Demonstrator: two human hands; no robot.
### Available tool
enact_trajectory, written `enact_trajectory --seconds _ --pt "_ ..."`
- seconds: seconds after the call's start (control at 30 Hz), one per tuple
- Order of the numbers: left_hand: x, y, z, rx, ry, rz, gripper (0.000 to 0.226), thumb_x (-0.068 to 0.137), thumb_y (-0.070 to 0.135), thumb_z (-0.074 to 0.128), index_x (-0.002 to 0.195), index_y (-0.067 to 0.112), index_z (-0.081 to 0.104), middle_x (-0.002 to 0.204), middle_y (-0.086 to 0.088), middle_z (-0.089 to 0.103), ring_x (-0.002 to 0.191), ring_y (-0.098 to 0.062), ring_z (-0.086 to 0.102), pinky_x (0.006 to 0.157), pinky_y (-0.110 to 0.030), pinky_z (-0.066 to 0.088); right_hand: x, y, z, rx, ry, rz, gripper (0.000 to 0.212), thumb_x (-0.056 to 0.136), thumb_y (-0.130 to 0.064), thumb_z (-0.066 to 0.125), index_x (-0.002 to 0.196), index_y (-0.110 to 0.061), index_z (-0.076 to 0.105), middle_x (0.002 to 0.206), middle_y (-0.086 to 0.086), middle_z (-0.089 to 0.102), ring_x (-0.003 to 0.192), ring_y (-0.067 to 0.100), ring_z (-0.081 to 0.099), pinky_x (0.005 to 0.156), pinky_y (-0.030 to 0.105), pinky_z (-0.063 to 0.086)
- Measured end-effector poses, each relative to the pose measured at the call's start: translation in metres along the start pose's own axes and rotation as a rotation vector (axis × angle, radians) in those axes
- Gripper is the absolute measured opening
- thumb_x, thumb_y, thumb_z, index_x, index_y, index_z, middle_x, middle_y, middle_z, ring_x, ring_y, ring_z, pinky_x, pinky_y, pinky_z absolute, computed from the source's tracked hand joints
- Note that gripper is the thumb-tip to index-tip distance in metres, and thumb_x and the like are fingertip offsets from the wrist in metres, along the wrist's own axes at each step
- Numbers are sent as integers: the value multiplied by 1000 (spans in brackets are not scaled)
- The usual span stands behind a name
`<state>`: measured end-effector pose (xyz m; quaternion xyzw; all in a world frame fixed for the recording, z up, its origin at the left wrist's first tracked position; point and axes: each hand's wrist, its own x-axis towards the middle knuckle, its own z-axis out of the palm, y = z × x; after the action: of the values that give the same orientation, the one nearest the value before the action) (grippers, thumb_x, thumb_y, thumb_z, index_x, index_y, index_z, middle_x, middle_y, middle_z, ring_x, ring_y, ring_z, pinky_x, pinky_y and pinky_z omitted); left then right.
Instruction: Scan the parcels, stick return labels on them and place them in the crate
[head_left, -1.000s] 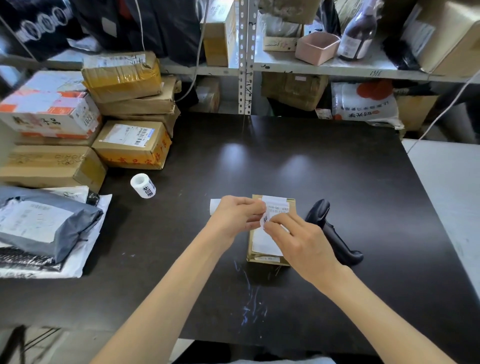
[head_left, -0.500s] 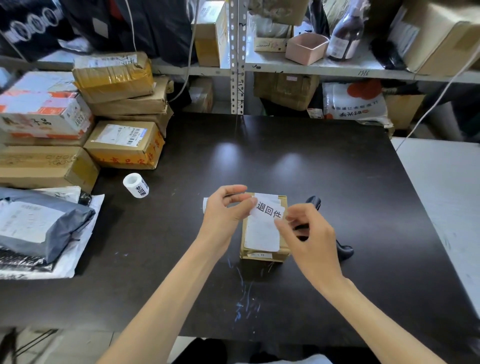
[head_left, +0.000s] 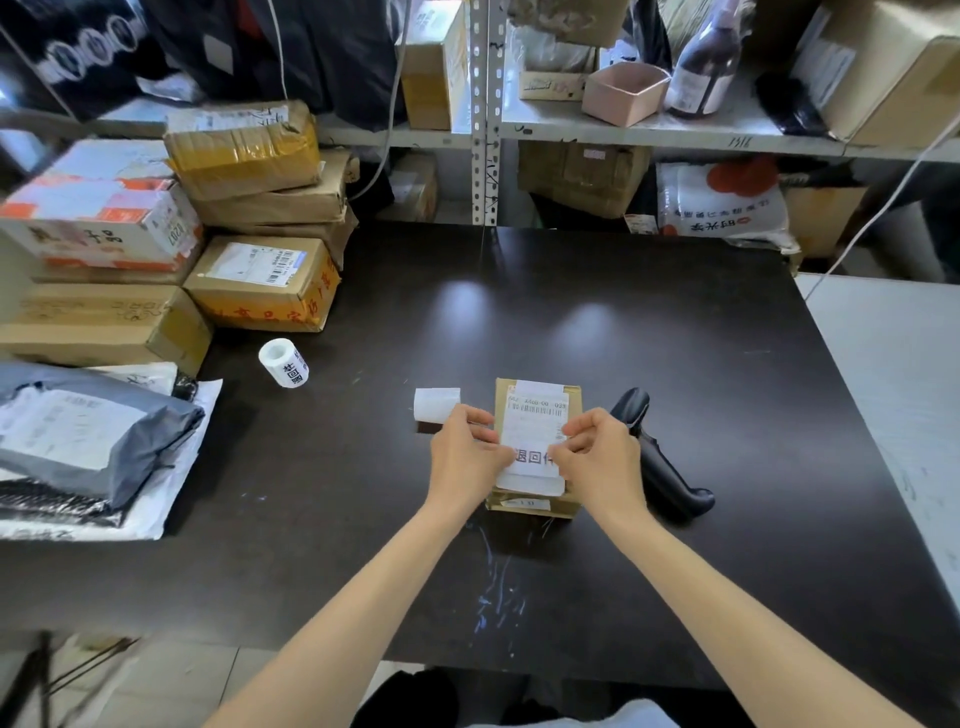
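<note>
- While we go left to right: roll (head_left: 284, 362) far left on the table (head_left: 675, 338), backing slip (head_left: 436, 404) touching the left hand (head_left: 467, 457). That hand?
- Pinching the left end of the label (head_left: 535, 460), thumb and forefinger. Label sits between both hands, over the near half of the parcel (head_left: 530, 506).
- Axes?
- Label's long axis runs left-right, print up. Parcel's long axis runs away from the person, so the label lies across it. Parcel is mid-table, straight ahead.
- Right hand (head_left: 597, 457)?
- Pinches the right end, fingers curled. Neither hand is nearer, one on each end. Scanner (head_left: 660, 462) lies just right of it, untouched.
- Stuck yet?
- Cannot tell if it touches the box. My guess for the next move: straight down, then smooth outward.
- Versus half a second ago?
- Then the left hand alone held it, tilted, at the parcel's far end, right hand apart. Now both ends are pinched, level, nearer the person. Crate not in view.
</note>
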<state>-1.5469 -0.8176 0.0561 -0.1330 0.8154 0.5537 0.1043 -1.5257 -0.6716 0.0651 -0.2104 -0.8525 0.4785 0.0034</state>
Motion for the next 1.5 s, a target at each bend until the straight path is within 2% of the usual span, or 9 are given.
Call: enact_trajectory --seconds 0.17,0.37,0.47,0.6,0.7,0.87,1.03,1.2,1.5 --pt "6 -5 6 281 37 86 47 71 21 85 105 19 52 100 3 60 92 -12 59 71 -18 48 1 11 8 -289 74 -153 30 80 -18 77 98 -18 53 91 -5 56 80 11 56 62 19 41" --pt "14 -5 3 209 -267 -125 51 88 23 70 134 13 50 135 -4 59 115 -21 61 85 -32 57 9 19 4 -67 -119 180 46 87 -22 70 128 -12 49 133 5 56 114 22 58 84 34 56" --pt "14 1 0 209 -210 -33 45 87 22 70 129 14 54 130 -3 62 109 -17 61 68 -17 51 8 12 3 -6 -76 106 36 88 -18 68 122 -12 57 128 4 63 110 19 62 75 27 57" --pt "19 29 -17 161 -192 110 45 86 23 70 127 16 55 128 1 62 104 -12 59 83 -27 55 5 -18 -10 91 50 24 33 86 -19 71 117 -17 59 119 -4 66 95 9 61 51 7 47" --pt "20 55 -24 245 -220 263 42 83 27 71 123 23 59 115 13 63 86 2 56 64 -4 42 -8 -32 -25 150 181 19 30 85 -21 71 113 -19 61 110 -6 67 88 7 61 59 16 53" --pt "-11 81 7 284 -562 356 40 81 21 72 120 17 61 115 4 66 99 -12 63 83 -34 57 -69 -9 -62 220 455 177 27 83 -22 73 109 -21 64 103 -12 67 81 -4 60 54 7 45" --pt "-101 71 78 368 -1015 427 43 82 18 74 123 13 60 116 -1 68 100 -17 67 83 -38 59 -190 56 -94 319 812 406 26 83 -20 76 106 -21 64 104 -8 70 92 7 66 71 19 56" --pt "-206 37 136 485 -1345 523 44 81 19 74 123 13 62 114 -1 70 97 -14 67 86 -38 58 -304 108 -105 415 1127 593 21 83 -15 75 93 -25 59 84 -24 59 68 -11 60 50 2 42" --pt "-296 -5 220 587 -1512 575 48 82 21 75 127 15 59 115 0 70 97 -13 69 80 -36 60 -371 194 -137 398 1280 748 20 82 -17 76 92 -21 60 83 -24 56 74 -12 52 48 0 40"
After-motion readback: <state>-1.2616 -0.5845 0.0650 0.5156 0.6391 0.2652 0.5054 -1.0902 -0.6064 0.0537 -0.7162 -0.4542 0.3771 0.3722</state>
